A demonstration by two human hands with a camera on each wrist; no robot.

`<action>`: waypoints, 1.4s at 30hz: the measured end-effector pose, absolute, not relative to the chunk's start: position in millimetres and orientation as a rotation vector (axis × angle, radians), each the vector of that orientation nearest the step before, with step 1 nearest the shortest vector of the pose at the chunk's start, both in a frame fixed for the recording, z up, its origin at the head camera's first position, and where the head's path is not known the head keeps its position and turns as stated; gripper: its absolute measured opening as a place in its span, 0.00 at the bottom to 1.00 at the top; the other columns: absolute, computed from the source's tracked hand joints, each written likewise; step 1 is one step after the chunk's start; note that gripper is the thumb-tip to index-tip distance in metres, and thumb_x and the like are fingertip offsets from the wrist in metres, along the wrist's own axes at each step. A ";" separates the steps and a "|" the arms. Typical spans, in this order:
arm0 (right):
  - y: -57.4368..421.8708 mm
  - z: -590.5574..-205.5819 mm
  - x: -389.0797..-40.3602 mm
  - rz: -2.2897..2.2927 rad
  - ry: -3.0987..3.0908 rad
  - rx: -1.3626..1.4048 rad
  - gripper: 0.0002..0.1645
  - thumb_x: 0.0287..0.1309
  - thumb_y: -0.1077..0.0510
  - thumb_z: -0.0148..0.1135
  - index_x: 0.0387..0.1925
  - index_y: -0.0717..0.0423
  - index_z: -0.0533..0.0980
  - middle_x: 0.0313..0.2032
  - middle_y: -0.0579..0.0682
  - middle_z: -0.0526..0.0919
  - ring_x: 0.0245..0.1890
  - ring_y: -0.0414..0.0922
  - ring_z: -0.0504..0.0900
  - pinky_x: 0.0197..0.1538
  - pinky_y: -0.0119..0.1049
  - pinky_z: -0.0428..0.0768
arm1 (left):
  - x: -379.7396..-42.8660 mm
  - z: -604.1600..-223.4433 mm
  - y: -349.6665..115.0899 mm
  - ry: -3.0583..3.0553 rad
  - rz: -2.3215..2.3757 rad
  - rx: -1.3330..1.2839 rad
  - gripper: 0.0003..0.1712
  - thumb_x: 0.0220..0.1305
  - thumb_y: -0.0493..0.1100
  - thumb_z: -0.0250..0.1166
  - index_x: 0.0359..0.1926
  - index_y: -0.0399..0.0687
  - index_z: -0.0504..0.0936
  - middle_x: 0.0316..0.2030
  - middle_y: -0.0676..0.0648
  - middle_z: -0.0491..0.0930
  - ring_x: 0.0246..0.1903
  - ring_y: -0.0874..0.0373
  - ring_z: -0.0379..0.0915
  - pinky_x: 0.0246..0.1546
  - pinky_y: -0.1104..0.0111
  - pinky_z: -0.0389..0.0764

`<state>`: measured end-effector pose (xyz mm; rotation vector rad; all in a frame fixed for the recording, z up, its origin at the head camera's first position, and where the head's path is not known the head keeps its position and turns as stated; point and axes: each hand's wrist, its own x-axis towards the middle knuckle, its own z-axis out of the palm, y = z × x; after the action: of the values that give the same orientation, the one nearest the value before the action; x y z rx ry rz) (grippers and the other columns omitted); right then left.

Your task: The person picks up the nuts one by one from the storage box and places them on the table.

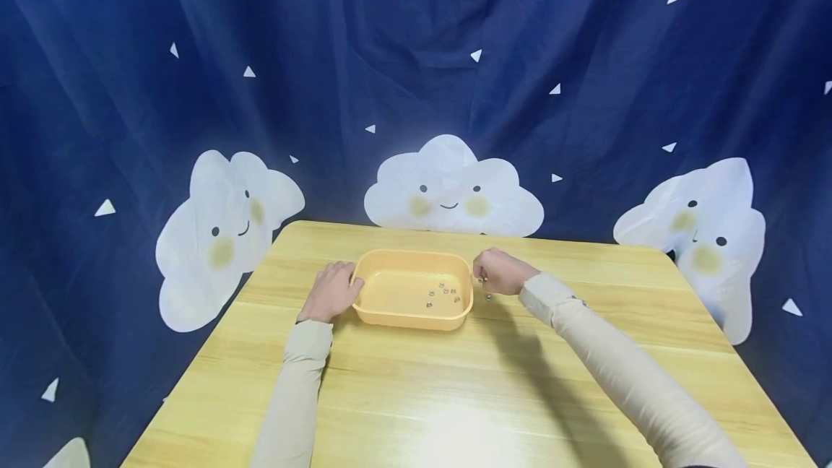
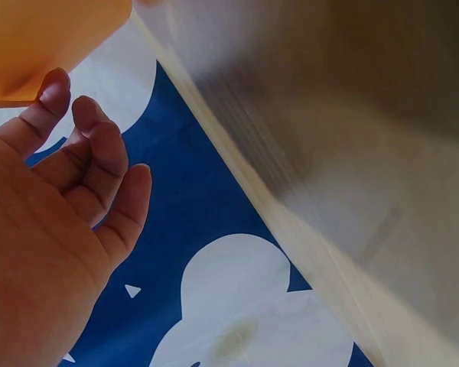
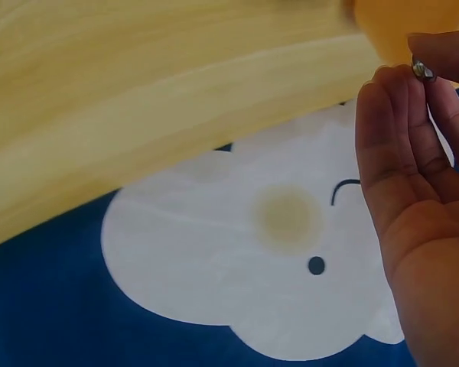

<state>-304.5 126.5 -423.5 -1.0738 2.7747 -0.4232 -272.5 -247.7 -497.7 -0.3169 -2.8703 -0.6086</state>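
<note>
A yellow plastic basin (image 1: 409, 322) stands on the table, with several small shiny metal pieces (image 1: 445, 290) lying in its right half. My left hand (image 1: 330, 292) holds the basin's left end, thumb over the rim; the left wrist view shows its fingers (image 2: 52, 95) bent against the outer wall. Just outside the right end is my right hand (image 1: 503, 271). Between thumb and forefinger it pinches a small silvery metal piece (image 3: 422, 70), its exact kind too small to tell. Another metal piece (image 1: 489, 297) lies on the table below that hand.
The light wooden table (image 1: 416, 374) extends toward me and to both sides. One more small piece (image 1: 583, 302) shows beside the right sleeve. Behind the table's far edge hangs a dark blue curtain (image 1: 416, 78) printed with white clouds and triangles.
</note>
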 end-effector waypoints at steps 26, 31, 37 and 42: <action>166.4 -466.3 -304.3 -0.528 2.794 -0.955 0.08 0.40 0.75 0.65 0.22 0.61 0.82 0.21 0.47 0.84 0.22 0.37 0.74 0.29 0.28 0.76 | -270.4 -500.2 -246.2 -2.882 -0.633 -0.315 0.22 0.72 0.47 0.55 0.58 0.37 0.82 0.52 0.36 0.85 0.55 0.37 0.78 0.59 0.43 0.75; 164.8 -466.8 -305.5 -0.534 2.763 -0.898 0.07 0.42 0.74 0.66 0.24 0.62 0.83 0.23 0.51 0.85 0.23 0.38 0.75 0.30 0.28 0.76 | -269.6 -497.6 -246.0 -2.876 -0.644 -0.310 0.21 0.72 0.46 0.55 0.56 0.38 0.83 0.51 0.36 0.85 0.54 0.37 0.78 0.58 0.43 0.76; 164.8 -470.2 -305.8 -0.543 2.759 -0.859 0.09 0.39 0.75 0.66 0.25 0.61 0.83 0.23 0.48 0.84 0.25 0.38 0.76 0.31 0.29 0.77 | -270.5 -495.7 -244.9 -2.884 -0.642 -0.300 0.21 0.72 0.47 0.55 0.55 0.39 0.83 0.50 0.37 0.85 0.53 0.38 0.78 0.57 0.43 0.76; 167.2 -473.0 -305.4 -0.551 2.766 -0.858 0.08 0.41 0.73 0.68 0.25 0.60 0.83 0.25 0.50 0.85 0.25 0.38 0.77 0.32 0.30 0.78 | -271.1 -495.1 -244.4 -2.885 -0.640 -0.301 0.19 0.72 0.46 0.55 0.53 0.39 0.83 0.49 0.37 0.85 0.52 0.38 0.78 0.56 0.44 0.76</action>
<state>-305.4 167.2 -473.0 -0.8577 2.7659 -0.5509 -271.1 -244.4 -495.1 -0.3012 -2.8846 -0.6403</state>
